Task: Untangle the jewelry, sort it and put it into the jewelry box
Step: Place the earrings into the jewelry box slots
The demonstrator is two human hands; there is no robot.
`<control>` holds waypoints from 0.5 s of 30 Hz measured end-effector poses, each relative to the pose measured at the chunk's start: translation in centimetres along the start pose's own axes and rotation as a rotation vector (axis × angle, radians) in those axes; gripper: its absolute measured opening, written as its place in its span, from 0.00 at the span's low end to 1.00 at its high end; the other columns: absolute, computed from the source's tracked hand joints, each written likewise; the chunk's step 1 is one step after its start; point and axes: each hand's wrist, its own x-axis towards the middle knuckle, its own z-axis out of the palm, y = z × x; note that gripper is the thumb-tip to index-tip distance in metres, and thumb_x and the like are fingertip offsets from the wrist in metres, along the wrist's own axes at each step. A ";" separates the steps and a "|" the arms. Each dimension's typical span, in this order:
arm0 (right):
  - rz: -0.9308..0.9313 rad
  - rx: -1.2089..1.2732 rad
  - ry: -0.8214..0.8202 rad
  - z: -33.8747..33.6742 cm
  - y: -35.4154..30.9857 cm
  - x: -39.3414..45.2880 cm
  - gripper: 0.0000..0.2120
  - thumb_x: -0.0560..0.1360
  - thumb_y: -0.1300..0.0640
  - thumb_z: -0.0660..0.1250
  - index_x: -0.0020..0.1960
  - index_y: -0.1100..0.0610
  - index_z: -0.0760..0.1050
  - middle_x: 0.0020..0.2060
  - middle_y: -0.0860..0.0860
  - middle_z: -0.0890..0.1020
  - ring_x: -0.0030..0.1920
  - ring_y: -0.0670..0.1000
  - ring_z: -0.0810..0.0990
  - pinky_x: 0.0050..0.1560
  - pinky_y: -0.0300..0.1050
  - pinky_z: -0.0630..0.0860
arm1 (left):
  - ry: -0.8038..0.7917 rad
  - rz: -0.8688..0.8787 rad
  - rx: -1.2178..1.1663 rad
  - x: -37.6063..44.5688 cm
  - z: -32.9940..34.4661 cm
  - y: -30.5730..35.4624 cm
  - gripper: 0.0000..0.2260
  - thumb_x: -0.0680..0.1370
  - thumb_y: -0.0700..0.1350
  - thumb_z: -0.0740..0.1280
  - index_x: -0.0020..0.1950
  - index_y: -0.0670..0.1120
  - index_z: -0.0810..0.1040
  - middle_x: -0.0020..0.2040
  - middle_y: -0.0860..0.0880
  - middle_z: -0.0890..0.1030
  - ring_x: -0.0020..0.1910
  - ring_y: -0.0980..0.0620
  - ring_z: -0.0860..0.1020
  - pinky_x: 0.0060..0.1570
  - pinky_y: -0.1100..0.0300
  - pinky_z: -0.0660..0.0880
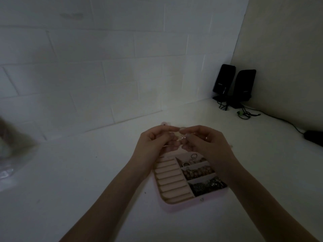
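Dim white table point(70, 189) bears pink compartmented jewelry box point(185, 204); left hand point(153, 142) and right hand point(206, 142) pinch small glinting jewelry point(181, 137).

No lettering can be read anywhere in this dim head view. Two black desktop speakers point(234, 84) standing in the far right corner of the white tabletop point(70, 172) each carry a small pale mark low on the front, too faint and too small to make out.
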 end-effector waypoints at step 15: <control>-0.176 -0.278 -0.001 0.3 0.8 -0.3 0.02 0.72 0.64 0.71 0.44 0.58 0.81 0.34 0.49 0.84 0.36 0.49 0.84 0.43 0.42 0.81 | -0.045 0.193 0.481 0.6 -2.2 1.0 0.03 0.72 0.33 0.71 0.42 0.41 0.81 0.35 0.43 0.83 0.34 0.52 0.83 0.37 0.63 0.79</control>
